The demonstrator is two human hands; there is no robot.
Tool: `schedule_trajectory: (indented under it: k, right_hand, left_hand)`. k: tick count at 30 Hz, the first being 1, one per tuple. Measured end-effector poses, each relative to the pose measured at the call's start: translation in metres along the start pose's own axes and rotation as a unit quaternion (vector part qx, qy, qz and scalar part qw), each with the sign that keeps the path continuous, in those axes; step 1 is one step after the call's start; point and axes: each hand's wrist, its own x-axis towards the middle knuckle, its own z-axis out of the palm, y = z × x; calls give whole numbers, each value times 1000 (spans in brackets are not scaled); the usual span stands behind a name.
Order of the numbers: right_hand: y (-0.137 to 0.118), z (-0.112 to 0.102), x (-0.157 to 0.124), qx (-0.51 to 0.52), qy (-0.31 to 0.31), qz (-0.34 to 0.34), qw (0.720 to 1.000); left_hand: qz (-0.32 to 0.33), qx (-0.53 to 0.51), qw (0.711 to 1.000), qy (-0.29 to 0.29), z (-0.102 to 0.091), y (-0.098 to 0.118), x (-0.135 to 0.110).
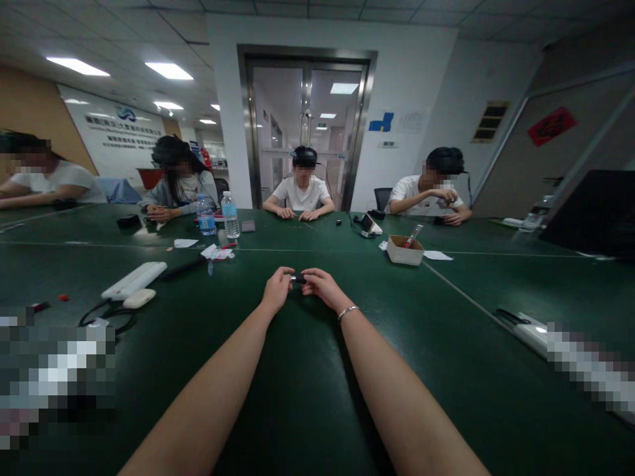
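Observation:
Both my arms stretch out over the dark green table (307,396). My left hand (276,289) and my right hand (320,287) meet at the table's middle, fingers curled and pinched on a small dark object (298,279) held between them. The object is tiny, and I cannot make out what it is. A thin silver bracelet (348,311) circles my right wrist.
A small cardboard box (405,250) with a red-tipped tool stands to the right. Two water bottles (229,215) stand at the back left. A white power strip (133,279) and cables lie left. Several people sit along the far side, hands on the table.

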Motion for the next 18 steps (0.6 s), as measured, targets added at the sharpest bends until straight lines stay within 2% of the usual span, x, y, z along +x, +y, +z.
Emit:
schedule_trajectory:
  k: [3, 7, 10, 13, 14, 15, 18]
  right_hand:
    - [1, -1, 1, -26, -17, 2, 1000]
    - [5, 1, 2, -149, -56, -14, 987]
    - [7, 4, 3, -265, -9, -53, 963]
    - [8, 10, 2, -384, 61, -113, 914]
    - [8, 14, 2, -398, 69, -125, 906]
    - [8, 18, 2, -387, 67, -126, 911]
    - [10, 31, 2, -255, 28, -69, 964]
  left_hand:
    - [28, -34, 999, 10, 0, 0, 1]
    - [35, -56, 998, 5, 0, 1, 0]
    - [28, -47, 998, -37, 0, 0, 0]
    - [23, -38, 997, -66, 2, -2, 1]
    - [22, -34, 997, -66, 2, -3, 1]
    - [21, -30, 997, -60, 3, -4, 2]
    - [14, -28, 998, -63, 3, -5, 5]
